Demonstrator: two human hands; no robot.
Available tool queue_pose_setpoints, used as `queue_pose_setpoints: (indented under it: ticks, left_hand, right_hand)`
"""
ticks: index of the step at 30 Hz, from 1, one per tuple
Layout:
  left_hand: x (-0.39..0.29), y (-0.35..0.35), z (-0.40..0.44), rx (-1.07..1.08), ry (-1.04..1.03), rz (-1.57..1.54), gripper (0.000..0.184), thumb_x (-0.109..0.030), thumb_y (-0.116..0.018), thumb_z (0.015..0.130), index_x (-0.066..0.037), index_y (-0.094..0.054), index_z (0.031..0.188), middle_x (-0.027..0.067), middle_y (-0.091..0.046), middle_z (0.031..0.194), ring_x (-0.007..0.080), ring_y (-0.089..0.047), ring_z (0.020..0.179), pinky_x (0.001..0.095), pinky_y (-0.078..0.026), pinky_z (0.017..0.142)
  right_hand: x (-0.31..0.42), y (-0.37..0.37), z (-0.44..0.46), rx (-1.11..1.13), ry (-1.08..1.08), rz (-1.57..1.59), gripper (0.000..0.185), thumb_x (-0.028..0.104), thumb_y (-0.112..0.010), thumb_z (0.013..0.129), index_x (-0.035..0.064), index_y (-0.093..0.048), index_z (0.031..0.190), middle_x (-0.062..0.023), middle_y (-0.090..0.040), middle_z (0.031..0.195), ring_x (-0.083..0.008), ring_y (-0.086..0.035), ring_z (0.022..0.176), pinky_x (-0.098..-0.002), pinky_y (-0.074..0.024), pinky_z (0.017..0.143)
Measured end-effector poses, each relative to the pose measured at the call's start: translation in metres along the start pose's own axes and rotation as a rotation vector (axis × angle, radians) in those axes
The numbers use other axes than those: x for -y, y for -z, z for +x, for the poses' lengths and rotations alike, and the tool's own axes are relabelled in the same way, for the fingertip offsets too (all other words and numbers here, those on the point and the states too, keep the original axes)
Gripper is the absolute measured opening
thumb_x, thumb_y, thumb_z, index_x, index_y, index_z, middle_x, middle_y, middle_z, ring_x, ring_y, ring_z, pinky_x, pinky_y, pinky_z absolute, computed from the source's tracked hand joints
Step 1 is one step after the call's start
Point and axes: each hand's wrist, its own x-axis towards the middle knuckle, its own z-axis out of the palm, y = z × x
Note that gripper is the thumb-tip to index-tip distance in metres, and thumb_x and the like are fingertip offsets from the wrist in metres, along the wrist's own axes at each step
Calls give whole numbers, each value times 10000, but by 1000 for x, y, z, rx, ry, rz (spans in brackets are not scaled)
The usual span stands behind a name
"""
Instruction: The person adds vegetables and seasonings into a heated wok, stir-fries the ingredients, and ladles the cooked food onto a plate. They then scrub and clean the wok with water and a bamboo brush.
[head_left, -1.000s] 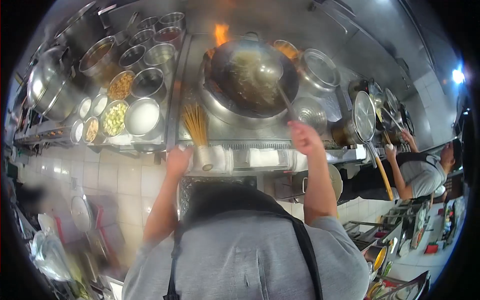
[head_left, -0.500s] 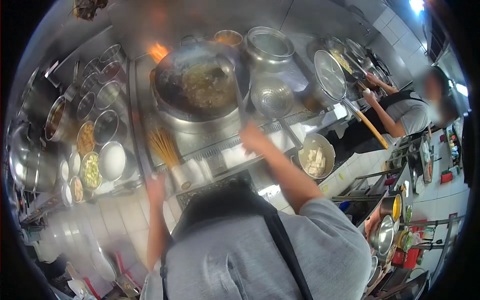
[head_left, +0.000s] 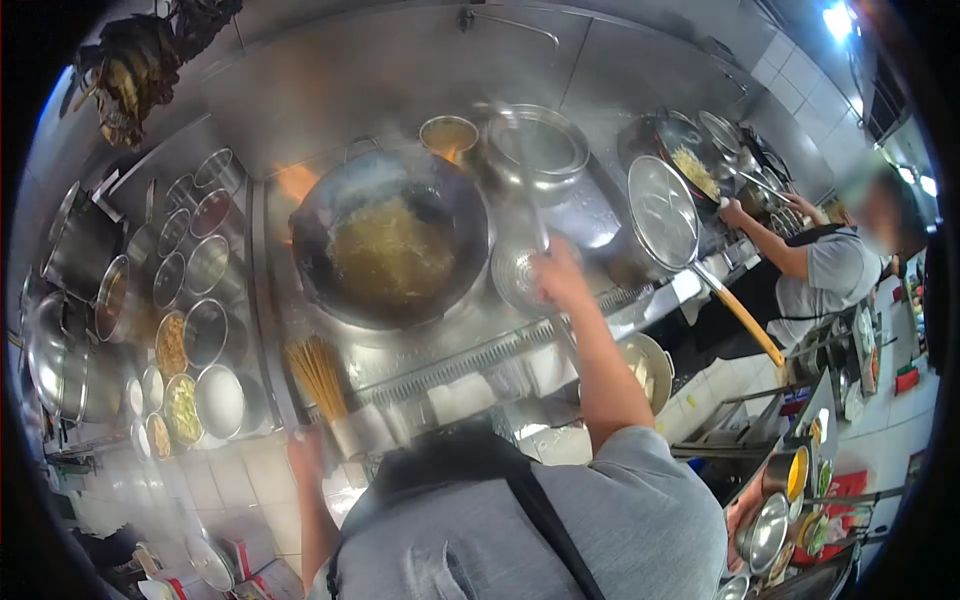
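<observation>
My right hand (head_left: 558, 275) is closed around the handle of a ladle (head_left: 528, 185), which is smeared by motion and points toward the back of the stove. A perforated metal strainer (head_left: 516, 282) lies just beside that hand. To its left sits a large dark wok (head_left: 325, 275) holding bubbling yellowish liquid (head_left: 390, 250). My left hand (head_left: 307, 452) is low at the counter's front edge, close to a bamboo wok brush (head_left: 318, 375); its fingers are blurred, and whether it holds anything does not show.
Flame (head_left: 297, 182) shows at the wok's back left. A lidded-looking steel pot (head_left: 540, 145) and a small pot (head_left: 449, 138) stand behind. Ingredient containers (head_left: 207, 335) crowd the left. A wire-mesh strainer (head_left: 664, 212) juts out at right, near a co-worker (head_left: 835, 262) at another wok.
The ladle has come out of the wok, moving up and to the right with my right hand. My left hand stays at the counter edge. The camera view has tilted upward.
</observation>
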Motion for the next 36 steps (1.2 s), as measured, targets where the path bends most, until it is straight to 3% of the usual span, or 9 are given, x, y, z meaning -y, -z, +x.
queue_pose_setpoints:
  ticks: [3, 7, 10, 14, 18, 19, 25, 28, 36]
  left_hand:
    - [-8, 3, -4, 5, 49, 11, 389, -360, -742, 916, -2, -707, 1064, 60, -707, 911, 158, -624, 803, 340, -513, 742]
    - [-30, 5, -12, -11, 99, -30, 386, -335, -717, 892, 11, -720, 1064, 111, -720, 876, 210, -658, 779, 383, -524, 719]
    - [-39, 2, -25, -62, 93, -77, 367, -336, -712, 879, 6, -725, 1012, 109, -717, 826, 205, -659, 729, 394, -523, 674]
    - [-54, -4, -27, -95, 100, -102, 339, -320, -717, 872, -8, -731, 1004, 96, -711, 799, 196, -656, 704, 390, -523, 658]
    - [-80, 0, -34, -62, 165, -38, 318, -292, -701, 938, 7, -719, 1046, 72, -707, 892, 174, -627, 809, 346, -508, 735]
    - [-15, -7, -11, -129, 81, 17, 320, -303, -707, 942, 1, -712, 1041, 63, -700, 888, 166, -620, 804, 340, -500, 723]
    - [-34, 0, -17, -41, 59, 34, 454, -372, -705, 905, -1, -688, 1166, 166, -725, 946, 283, -689, 875, 416, -532, 794]
    - [-26, 1, -19, -42, 6, 25, 568, -435, -695, 900, -4, -645, 1266, 222, -733, 989, 347, -714, 903, 451, -543, 821]
    - [-52, 14, -31, 40, 28, 14, 745, -492, -707, 892, 81, -581, 1350, 326, -678, 1227, 460, -645, 1177, 480, -489, 1010]
  right_hand:
    - [-22, 14, 110, -147, -26, -174, 99, 106, -583, 932, 42, -592, 1007, -22, -564, 648, -153, -558, 536, -309, -457, 464]
    - [35, 24, 210, 201, -437, 1488, 65, 83, -562, 953, 43, -607, 929, -40, -595, 693, -135, -588, 565, -256, -462, 485]
    - [126, 20, 217, 178, -516, 1682, 60, 70, -554, 945, 68, -585, 894, -22, -576, 672, -121, -575, 558, -246, -458, 468]
    - [120, 41, 229, 513, -469, 1445, 68, 73, -560, 960, 84, -576, 895, 22, -533, 651, -101, -540, 533, -243, -416, 446]
    - [81, 57, 198, 471, -163, 873, 44, 70, -570, 966, 78, -574, 923, 33, -515, 659, -77, -506, 510, -247, -369, 425]
    - [73, 57, 181, 423, -52, 739, 39, 74, -577, 971, 73, -575, 932, 38, -514, 665, -61, -504, 512, -248, -363, 422]
    - [13, 85, 71, 833, -365, 1567, 167, 154, -572, 1029, 68, -644, 1152, 69, -519, 712, -1, -480, 496, -214, -311, 375]
    - [-4, 64, 4, 937, -376, 1530, 235, 149, -565, 1032, 85, -640, 1245, 73, -524, 726, 3, -457, 484, -195, -287, 368]
    - [-34, -79, -147, 355, -232, 425, 271, 125, -607, 967, 101, -500, 1215, 10, -518, 722, -95, -495, 530, -268, -398, 374]
